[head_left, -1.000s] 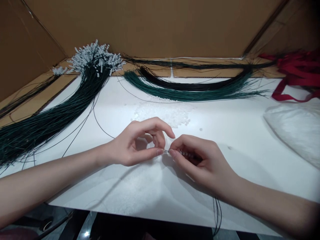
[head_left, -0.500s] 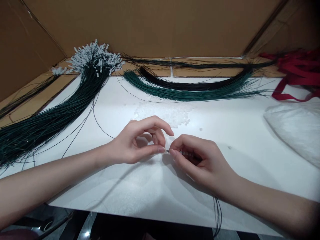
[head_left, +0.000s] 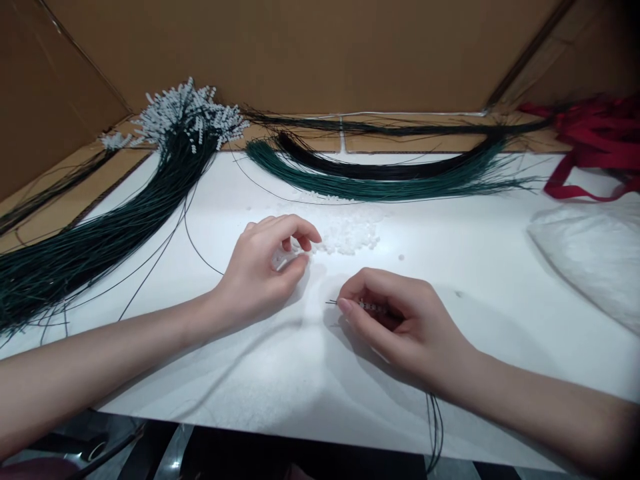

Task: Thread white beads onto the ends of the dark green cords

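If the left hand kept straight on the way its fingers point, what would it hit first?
Probably the loose white beads on the table, right by the left hand's fingertips; whether it already touches some is unclear.

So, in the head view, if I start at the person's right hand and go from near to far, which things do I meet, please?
Right hand → loose white beads → green wire bundle → black wire bundle → thin dark wires → cardboard wall.
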Demonstrator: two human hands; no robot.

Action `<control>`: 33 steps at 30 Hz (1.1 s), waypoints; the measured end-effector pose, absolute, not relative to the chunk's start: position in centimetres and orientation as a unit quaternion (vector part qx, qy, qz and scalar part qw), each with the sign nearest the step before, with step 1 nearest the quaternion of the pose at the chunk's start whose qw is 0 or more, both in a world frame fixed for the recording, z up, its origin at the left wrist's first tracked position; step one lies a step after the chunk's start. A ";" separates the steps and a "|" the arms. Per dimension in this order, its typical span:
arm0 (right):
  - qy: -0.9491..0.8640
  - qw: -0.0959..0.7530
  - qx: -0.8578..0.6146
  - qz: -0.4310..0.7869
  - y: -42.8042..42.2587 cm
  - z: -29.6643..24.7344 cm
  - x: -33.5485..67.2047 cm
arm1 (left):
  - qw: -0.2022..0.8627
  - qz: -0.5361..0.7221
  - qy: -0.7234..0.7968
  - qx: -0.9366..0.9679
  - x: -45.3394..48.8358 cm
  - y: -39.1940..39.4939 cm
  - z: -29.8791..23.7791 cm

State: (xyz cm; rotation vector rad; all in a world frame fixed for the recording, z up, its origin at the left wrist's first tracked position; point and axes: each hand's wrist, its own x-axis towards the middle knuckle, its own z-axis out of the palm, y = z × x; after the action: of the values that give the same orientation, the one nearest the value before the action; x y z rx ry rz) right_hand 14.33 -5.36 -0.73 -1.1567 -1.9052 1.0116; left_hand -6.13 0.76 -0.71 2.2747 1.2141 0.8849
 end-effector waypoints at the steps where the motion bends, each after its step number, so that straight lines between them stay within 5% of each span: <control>1: -0.732 0.340 -0.444 0.390 -5.4 -0.7 14.4 | 0.207 0.314 0.438 0.816 -6.1 0.8 -0.7; 33: -0.736 0.339 -0.439 0.387 -5.4 -0.5 14.2 | 0.227 0.290 0.392 0.843 -6.2 0.4 -0.7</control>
State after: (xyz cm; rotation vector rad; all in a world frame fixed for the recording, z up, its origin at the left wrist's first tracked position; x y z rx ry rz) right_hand 14.23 -5.37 -0.52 -1.1443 -1.9181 1.0093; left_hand -6.25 0.43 -0.67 2.3218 1.0812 0.7993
